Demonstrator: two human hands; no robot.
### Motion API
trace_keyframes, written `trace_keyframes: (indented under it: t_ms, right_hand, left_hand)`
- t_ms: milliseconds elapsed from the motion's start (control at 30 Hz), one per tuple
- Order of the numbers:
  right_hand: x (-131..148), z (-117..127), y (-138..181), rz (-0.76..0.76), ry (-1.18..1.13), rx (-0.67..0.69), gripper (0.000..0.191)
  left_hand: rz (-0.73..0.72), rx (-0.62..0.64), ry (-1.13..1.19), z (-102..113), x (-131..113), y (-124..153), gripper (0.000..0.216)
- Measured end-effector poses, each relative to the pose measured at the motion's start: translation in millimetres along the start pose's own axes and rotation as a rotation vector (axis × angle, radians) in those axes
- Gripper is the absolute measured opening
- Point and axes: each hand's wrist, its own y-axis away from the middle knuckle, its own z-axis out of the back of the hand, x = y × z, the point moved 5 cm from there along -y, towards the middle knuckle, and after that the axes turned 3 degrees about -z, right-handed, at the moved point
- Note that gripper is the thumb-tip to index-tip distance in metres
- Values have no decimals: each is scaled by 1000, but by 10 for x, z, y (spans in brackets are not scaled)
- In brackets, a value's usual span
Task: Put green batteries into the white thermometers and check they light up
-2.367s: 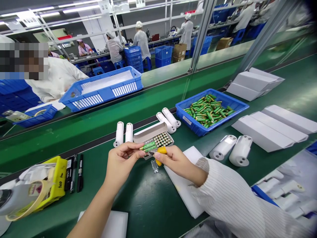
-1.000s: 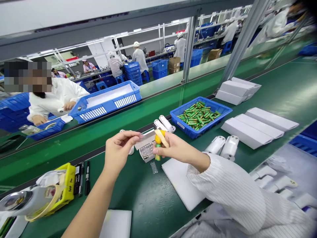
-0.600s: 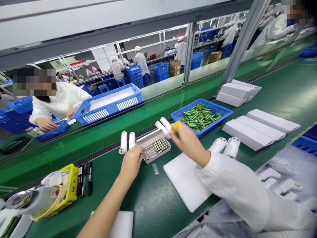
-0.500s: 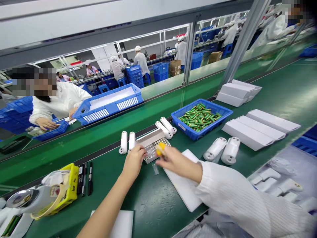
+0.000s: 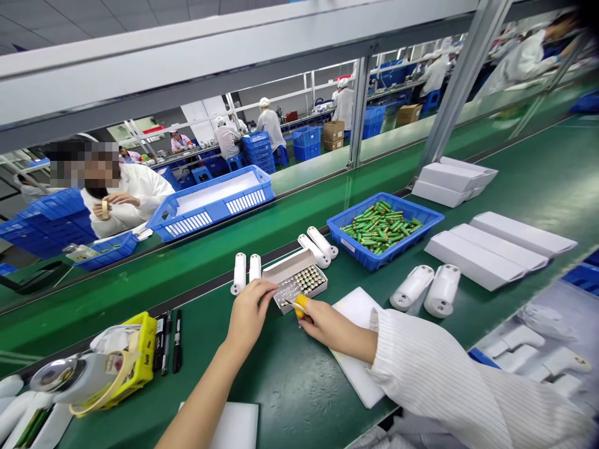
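A small open cardboard box (image 5: 321, 289) holds rows of round, silvery-topped cells (image 5: 309, 279) and clear plastic pieces (image 5: 287, 291) at its left end. My left hand (image 5: 248, 310) is closed, thumb and fingers pinching at the box's left end. Over the front left of the box is my right hand (image 5: 327, 323), closed around a slim tool (image 5: 296, 306) that looks like tweezers, its tip among the clear pieces. Yellow shows at the fingertip; whether it is a finger cover or part of the tool, I cannot tell.
A blue tray (image 5: 344, 240) of green batteries stands behind, right of white cylindrical housings (image 5: 322, 242). Two larger housings (image 5: 442, 290), white boxes (image 5: 486, 255) and a white foam sheet (image 5: 360, 305) lie right. A yellow basket (image 5: 147, 349) and black markers (image 5: 176, 340) are left. A co-worker sits opposite.
My right hand has come down and steadied low at the box's front, showing more cells. My left hand stays at the left end. The co-worker opposite has raised their hands, holding a tape roll.
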Motion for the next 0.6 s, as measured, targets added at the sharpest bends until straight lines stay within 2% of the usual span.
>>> trace_keyframes:
  t_ms: [300, 500, 600]
  right_hand:
    - [47, 17, 46, 54, 52, 97, 12]
    - [54, -39, 50, 119, 162, 143, 8]
    - [12, -65, 45, 125, 115, 91, 6]
  left_hand:
    - [108, 103, 79, -53, -101, 147, 16]
    - [332, 322, 178, -208, -82, 313, 14]
    - [423, 419, 305, -336, -94, 385, 14]
